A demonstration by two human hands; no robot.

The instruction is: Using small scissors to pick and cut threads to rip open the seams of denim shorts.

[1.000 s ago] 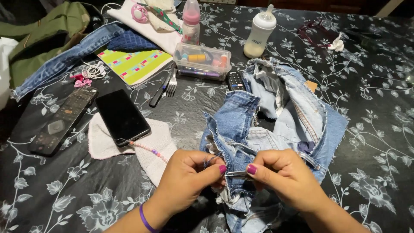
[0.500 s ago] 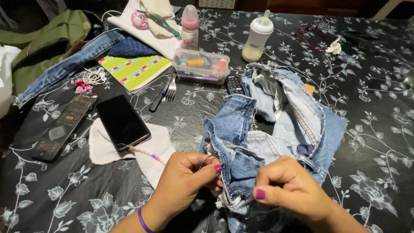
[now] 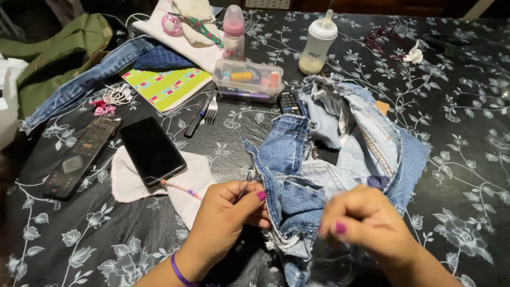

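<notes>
a dark floral cloth covers the desk [image 3: 467, 159], cluttered at the far side. the cut denim piece [image 3: 340, 159] lies bunched at the near middle, its frayed edge between both hands. the left hand [image 3: 228, 215] pinches something thin, perhaps a needle or thread, beside the denim; the right hand [image 3: 366, 223] is curled shut on the fabric's lower fold. no finished seam shows, so the work looks early. the right hand is blurred, and what its fingers hold is hidden. further out lie a phone [image 3: 151, 150], remote [image 3: 79, 157] and sewing box [image 3: 248, 79]
</notes>
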